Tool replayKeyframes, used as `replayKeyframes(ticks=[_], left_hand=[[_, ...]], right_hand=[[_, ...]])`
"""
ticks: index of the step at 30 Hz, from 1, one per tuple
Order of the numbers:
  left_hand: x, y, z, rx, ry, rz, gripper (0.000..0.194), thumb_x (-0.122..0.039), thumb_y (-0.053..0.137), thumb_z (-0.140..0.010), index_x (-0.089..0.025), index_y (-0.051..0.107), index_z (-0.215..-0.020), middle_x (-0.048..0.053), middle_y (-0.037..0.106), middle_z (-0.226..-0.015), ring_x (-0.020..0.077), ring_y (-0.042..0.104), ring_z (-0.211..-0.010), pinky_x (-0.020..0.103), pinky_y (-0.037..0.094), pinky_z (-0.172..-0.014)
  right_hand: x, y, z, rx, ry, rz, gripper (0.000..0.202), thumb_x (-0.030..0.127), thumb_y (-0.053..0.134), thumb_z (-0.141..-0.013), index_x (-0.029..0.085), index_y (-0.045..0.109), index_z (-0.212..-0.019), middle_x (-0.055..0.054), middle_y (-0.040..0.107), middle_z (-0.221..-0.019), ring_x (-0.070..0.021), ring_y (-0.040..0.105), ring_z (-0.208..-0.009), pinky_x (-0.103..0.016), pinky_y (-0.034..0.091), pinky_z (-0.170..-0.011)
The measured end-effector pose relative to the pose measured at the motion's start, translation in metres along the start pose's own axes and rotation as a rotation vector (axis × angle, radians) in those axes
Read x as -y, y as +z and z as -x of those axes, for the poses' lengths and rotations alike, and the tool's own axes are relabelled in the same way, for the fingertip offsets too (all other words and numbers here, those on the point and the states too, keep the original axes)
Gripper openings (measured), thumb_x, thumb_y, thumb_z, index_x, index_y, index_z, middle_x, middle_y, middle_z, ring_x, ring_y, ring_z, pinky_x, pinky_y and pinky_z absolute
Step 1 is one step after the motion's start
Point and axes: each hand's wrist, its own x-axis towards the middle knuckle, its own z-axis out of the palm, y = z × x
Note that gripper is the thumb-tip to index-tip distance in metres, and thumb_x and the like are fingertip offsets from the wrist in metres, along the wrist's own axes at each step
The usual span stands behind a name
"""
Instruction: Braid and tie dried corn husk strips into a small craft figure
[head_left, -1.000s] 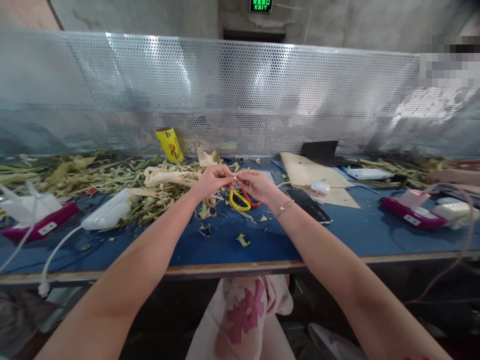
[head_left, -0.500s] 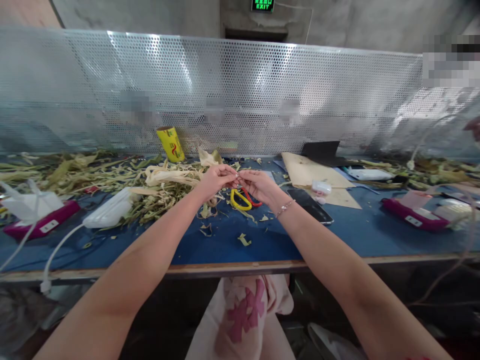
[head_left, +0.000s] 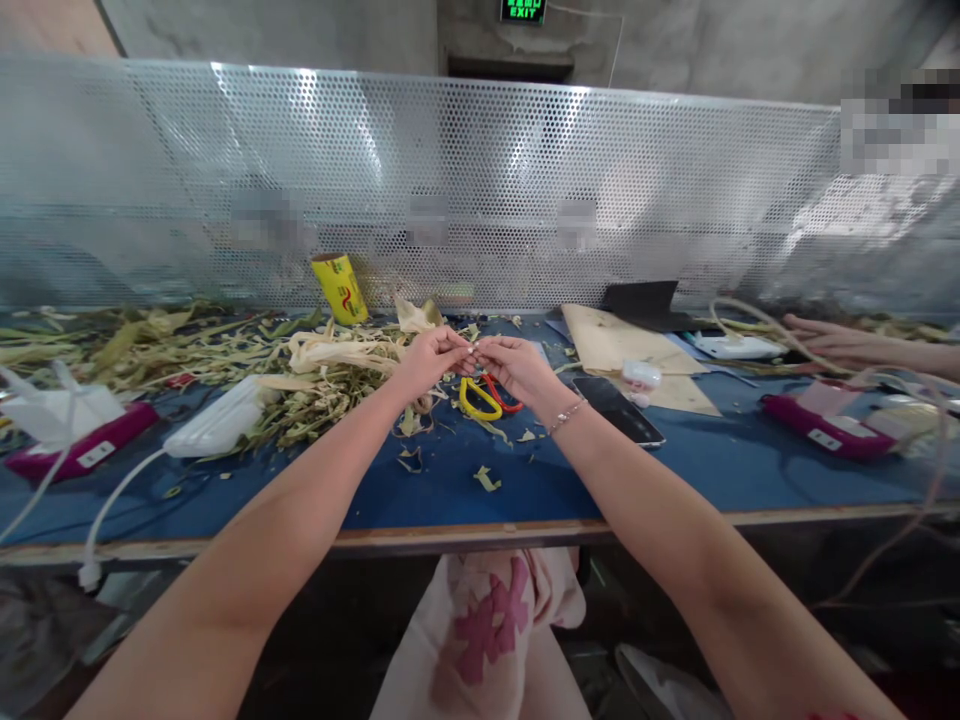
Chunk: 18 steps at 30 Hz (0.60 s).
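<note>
My left hand (head_left: 436, 358) and my right hand (head_left: 517, 368) meet fingertip to fingertip above the blue table (head_left: 450, 495). Both are closed in a pinch; whatever lies between the fingertips is too small to make out. Just below them are scissors with yellow and red handles (head_left: 480, 400), their blades hidden. To the left of my left hand spreads a heap of dried leaves and husk strips (head_left: 322, 390), with a pale husk (head_left: 326, 352) on top. Small leaf scraps (head_left: 487, 480) lie nearer the table's front edge.
A yellow cylinder (head_left: 340, 287) leans near the perforated metal screen (head_left: 495, 190). Right of my hands lie a dark phone (head_left: 619, 410), tan paper (head_left: 615, 340) and a small clear-lidded case (head_left: 641, 375). White and magenta power strips (head_left: 214, 418) with cables lie leftward. Another person's hand (head_left: 862, 345) reaches in from the right.
My hands stay pinched together in nearly the same spot. At the far right, the other person's hand has come down and further in over the table, and a cable there has shifted.
</note>
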Motion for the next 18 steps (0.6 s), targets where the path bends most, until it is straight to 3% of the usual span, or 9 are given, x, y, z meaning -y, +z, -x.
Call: replayKeyframes(ticks=[6, 8, 10, 12, 14, 18], left_hand=[[0.003, -0.011, -0.004, -0.127, -0.022, -0.225, 0.013, -0.027, 0.051, -0.073, -0.014, 0.051, -0.076, 0.004, 0.064, -0.071, 0.0122, 0.061, -0.062, 0.028, 0.049, -0.065], [0.003, -0.017, -0.005, -0.005, -0.065, -0.509, 0.014, -0.024, 0.056, -0.066, -0.014, 0.056, -0.075, 0.005, 0.064, -0.077, 0.0149, 0.061, -0.071, 0.027, 0.048, -0.067], [0.004, -0.022, -0.004, 0.247, -0.175, -0.785, 0.024, -0.021, 0.063, -0.057, -0.015, 0.06, -0.079, 0.006, 0.065, -0.083, 0.0179, 0.06, -0.077, 0.027, 0.047, -0.069], [0.006, -0.023, -0.003, 0.439, -0.235, -0.907, 0.034, -0.025, 0.067, -0.052, -0.015, 0.061, -0.085, 0.006, 0.064, -0.091, 0.0195, 0.06, -0.082, 0.026, 0.046, -0.069], [0.01, -0.023, -0.003, 0.525, -0.232, -0.936, 0.037, -0.031, 0.067, -0.054, -0.016, 0.061, -0.087, 0.006, 0.063, -0.095, 0.0193, 0.059, -0.085, 0.025, 0.045, -0.069], [0.015, -0.022, -0.004, 0.547, -0.198, -0.936, 0.029, -0.032, 0.062, -0.061, -0.015, 0.061, -0.084, 0.005, 0.063, -0.092, 0.0161, 0.058, -0.08, 0.023, 0.044, -0.067]], right_hand=[[0.002, -0.006, -0.004, -0.135, -0.086, 0.019, 0.011, 0.007, 0.065, -0.065, 0.013, 0.061, -0.057, 0.0, 0.061, -0.056, -0.0044, 0.057, -0.056, -0.016, 0.049, -0.066], [0.004, -0.012, -0.007, -0.169, -0.107, 0.025, 0.009, 0.007, 0.064, -0.065, 0.013, 0.062, -0.059, 0.0, 0.062, -0.059, -0.0047, 0.057, -0.058, -0.017, 0.048, -0.068], [0.004, -0.017, -0.009, -0.186, -0.111, 0.033, 0.01, 0.006, 0.062, -0.065, 0.012, 0.062, -0.058, -0.001, 0.062, -0.059, -0.0047, 0.057, -0.057, -0.017, 0.048, -0.067], [0.003, -0.02, -0.011, -0.19, -0.105, 0.043, 0.01, 0.006, 0.062, -0.065, 0.012, 0.061, -0.058, -0.001, 0.062, -0.058, -0.0048, 0.056, -0.057, -0.017, 0.048, -0.066], [0.002, -0.021, -0.012, -0.186, -0.096, 0.056, 0.008, 0.008, 0.064, -0.064, 0.013, 0.061, -0.058, -0.001, 0.061, -0.058, -0.0054, 0.057, -0.058, -0.019, 0.048, -0.068], [0.001, -0.019, -0.011, -0.16, -0.086, 0.072, 0.008, 0.01, 0.067, -0.062, 0.013, 0.06, -0.059, -0.001, 0.062, -0.06, -0.0058, 0.057, -0.06, -0.02, 0.049, -0.072]])
